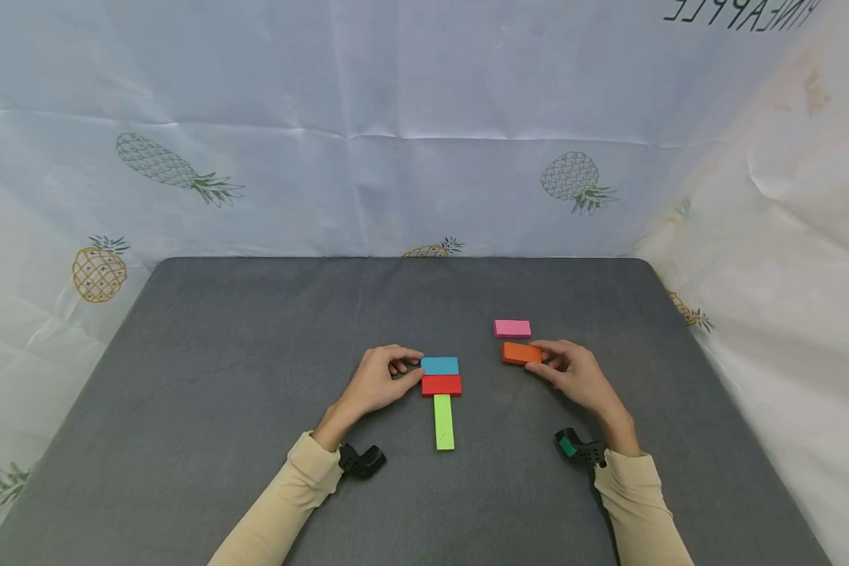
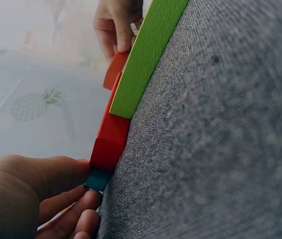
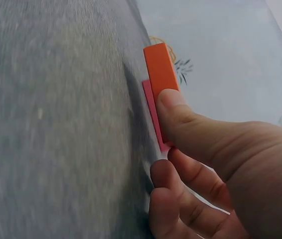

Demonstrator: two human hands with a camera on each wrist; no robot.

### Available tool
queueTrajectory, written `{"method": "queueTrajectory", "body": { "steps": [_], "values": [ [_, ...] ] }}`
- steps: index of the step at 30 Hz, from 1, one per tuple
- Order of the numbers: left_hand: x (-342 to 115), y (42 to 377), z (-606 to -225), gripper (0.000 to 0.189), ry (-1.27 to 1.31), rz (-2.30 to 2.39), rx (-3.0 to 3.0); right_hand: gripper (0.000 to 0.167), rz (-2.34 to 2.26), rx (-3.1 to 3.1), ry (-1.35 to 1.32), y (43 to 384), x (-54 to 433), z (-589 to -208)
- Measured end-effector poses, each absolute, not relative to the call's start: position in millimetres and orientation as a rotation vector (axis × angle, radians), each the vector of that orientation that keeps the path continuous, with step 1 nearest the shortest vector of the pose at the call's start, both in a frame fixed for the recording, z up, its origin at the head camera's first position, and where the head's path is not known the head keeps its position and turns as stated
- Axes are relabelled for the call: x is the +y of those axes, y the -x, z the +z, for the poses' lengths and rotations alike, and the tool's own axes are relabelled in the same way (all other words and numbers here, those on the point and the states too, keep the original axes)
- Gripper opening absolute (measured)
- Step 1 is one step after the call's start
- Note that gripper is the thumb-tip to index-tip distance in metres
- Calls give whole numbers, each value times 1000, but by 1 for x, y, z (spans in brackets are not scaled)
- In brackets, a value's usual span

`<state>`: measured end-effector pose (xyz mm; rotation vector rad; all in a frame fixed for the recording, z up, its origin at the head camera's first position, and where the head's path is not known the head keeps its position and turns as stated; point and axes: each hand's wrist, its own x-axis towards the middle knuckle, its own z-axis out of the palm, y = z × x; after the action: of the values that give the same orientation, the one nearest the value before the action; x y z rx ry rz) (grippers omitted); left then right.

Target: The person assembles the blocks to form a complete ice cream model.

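Note:
On the table, a blue block (image 1: 439,365) lies against the far side of a red block (image 1: 442,384), both crosswise. A green block (image 1: 443,423) runs lengthwise from the red block's near side, forming a T. My left hand (image 1: 380,380) pinches the blue block's left end between thumb and fingers; in the left wrist view the thumb tip is right beside the red block (image 2: 109,144). With thumb and fingers, my right hand (image 1: 571,373) grips an orange block (image 1: 520,353) by its right end. The right wrist view shows the orange block (image 3: 161,67) raised off the table.
A pink block (image 1: 512,328) lies just beyond the orange one. The dark grey table (image 1: 255,354) has a pineapple-print cloth (image 1: 368,181) hanging behind it. Black camera mounts (image 1: 362,462) sit at both wrists.

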<state>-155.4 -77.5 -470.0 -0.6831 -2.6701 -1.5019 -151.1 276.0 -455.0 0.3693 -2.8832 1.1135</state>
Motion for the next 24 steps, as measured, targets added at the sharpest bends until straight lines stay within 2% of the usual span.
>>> {"method": "queueTrajectory", "body": {
  "steps": [16, 24],
  "values": [
    [-76, 156, -471, 24, 687, -1484, -2683, 43, 1213, -2819, -445, 175, 224, -442],
    [-77, 155, -472, 24, 674, -1484, -2681, 40, 1236, -2842, -524, 185, 202, -443]
  ]
}}
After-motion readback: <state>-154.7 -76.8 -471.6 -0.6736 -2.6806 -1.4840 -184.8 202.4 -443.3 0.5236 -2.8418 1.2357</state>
